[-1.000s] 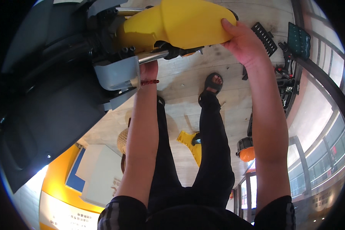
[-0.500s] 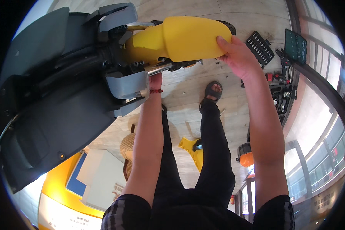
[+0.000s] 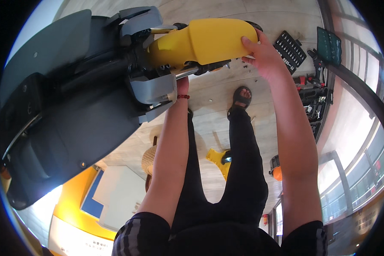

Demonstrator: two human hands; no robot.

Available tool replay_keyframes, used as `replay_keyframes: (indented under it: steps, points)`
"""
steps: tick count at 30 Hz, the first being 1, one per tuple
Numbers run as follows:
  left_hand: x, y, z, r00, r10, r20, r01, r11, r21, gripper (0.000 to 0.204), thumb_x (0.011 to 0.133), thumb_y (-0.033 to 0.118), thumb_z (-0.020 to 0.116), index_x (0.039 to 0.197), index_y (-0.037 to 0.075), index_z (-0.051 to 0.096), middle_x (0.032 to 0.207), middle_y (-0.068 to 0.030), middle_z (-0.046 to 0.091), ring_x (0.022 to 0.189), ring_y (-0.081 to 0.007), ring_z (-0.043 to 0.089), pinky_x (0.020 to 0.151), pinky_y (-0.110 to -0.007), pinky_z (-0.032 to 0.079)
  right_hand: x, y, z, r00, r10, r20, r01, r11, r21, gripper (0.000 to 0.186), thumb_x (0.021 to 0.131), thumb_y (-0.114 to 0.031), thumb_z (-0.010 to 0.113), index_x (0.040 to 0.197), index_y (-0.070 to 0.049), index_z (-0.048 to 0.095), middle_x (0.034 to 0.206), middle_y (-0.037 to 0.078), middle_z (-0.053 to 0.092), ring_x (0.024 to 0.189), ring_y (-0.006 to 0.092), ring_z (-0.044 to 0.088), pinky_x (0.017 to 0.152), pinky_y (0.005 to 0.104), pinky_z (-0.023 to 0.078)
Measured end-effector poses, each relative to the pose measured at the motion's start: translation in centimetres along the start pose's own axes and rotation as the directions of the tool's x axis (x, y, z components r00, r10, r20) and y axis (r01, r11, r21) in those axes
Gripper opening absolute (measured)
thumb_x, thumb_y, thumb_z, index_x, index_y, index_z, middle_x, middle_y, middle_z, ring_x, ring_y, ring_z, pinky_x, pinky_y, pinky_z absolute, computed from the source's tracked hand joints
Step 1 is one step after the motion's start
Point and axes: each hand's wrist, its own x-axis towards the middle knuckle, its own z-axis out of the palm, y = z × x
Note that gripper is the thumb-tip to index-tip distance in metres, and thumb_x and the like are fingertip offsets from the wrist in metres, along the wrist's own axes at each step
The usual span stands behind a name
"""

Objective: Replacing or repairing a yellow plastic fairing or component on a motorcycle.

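Yellow fender point(image 3: 222, 38) held by right hand point(image 3: 264, 55); left hand point(image 3: 182, 86): cannot tell; black case point(image 3: 312, 93): tools point(image 3: 315, 112)

The right grip point(image 3: 257, 52) holds the tip of the yellow fender point(image 3: 215, 40), thumb on top; left of it, the left grip point(image 3: 183, 86) is partly hidden by a grey guard point(image 3: 152, 90); to the right grip's right, a black tray point(image 3: 291, 48) lies on the floor point(image 3: 226, 91)

Daylit scene, bright at both sides and ringed in black.
White light is admitted through the glazing point(image 3: 362, 170) at right; glare is repeated at lower left. Soft shadows are cast on the floor point(image 3: 219, 121), the dark bodywork point(image 3: 85, 128) is dulled (a faint sheen is kept), and straight edges are bowed toward the rim by the fisheye.
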Motion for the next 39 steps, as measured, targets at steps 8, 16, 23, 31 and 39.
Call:
replay_keyframes:
  steps: [8,16,23,31,39]
  points:
    - [0.8,0.6,-1.2,0.998,-0.006,0.056,0.001,0.997,0.083,0.036,0.091,0.027,0.057,0.122,0.01,0.055,0.125,-0.0082,0.057,0.116,-0.0244,0.052,0.099,-0.046,0.043,1.6,2.6,-0.7,0.999,-0.019,0.039,0.016,0.996,0.089,0.057,0.089,-0.029,0.063,0.138,-0.015,0.036,0.121,0.004,0.052,0.105,0.0182,0.053,0.084,0.0358,0.048]
    - [-3.0,-0.2,3.9,0.946,0.045,-0.32,-0.018,0.996,0.086,0.051,0.092,0.041,0.05,0.135,0.014,0.044,0.139,-0.009,0.044,0.128,-0.0275,0.041,0.109,-0.051,0.029,0.9,-1.8,-1.6,0.986,-0.034,0.163,0.072,0.969,-0.237,0.07,0.087,-0.02,0.064,0.147,-0.02,0.027,0.12,0.007,0.051,0.103,0.0165,0.053,0.089,0.0299,0.043]
    - [-0.3,1.0,-4.4,0.984,-0.059,0.168,0.077,0.991,-0.107,0.049,0.086,0.032,0.063,0.129,0.011,0.051,0.132,-0.0102,0.052,0.124,-0.0272,0.048,0.107,-0.049,0.033,3.3,-9.5,4.7,0.766,-0.428,0.48,0.626,0.327,-0.708,0.041,0.089,-0.013,0.049,0.13,-0.011,0.051,0.125,0.007,0.053,0.109,0.0238,0.054,0.094,0.0286,0.042]
    - [-2.9,-0.9,-2.8,0.997,-0.046,0.068,0.063,0.964,-0.26,0.043,0.084,0.028,0.066,0.123,0.011,0.056,0.123,-0.0073,0.059,0.118,-0.0261,0.052,0.102,-0.047,0.039,7.9,-10.2,12.8,0.705,0.299,0.643,0.614,0.195,-0.765,0.042,0.096,-0.036,0.036,0.127,-0.015,0.055,0.124,0.012,0.058,0.116,0.029,0.052,0.1,0.0382,0.038]
    - [-3.4,-1.0,-0.9,0.99,0.038,-0.136,-0.051,0.994,-0.098,0.043,0.084,0.029,0.068,0.122,0.012,0.055,0.123,-0.0045,0.058,0.114,-0.0243,0.054,0.101,-0.046,0.041,6.2,-7.8,10.4,0.859,0.025,0.512,0.5,0.173,-0.848,0.048,0.089,-0.041,0.054,0.129,-0.015,0.052,0.137,0.01,0.046,0.123,0.03,0.046,0.103,0.0406,0.037]
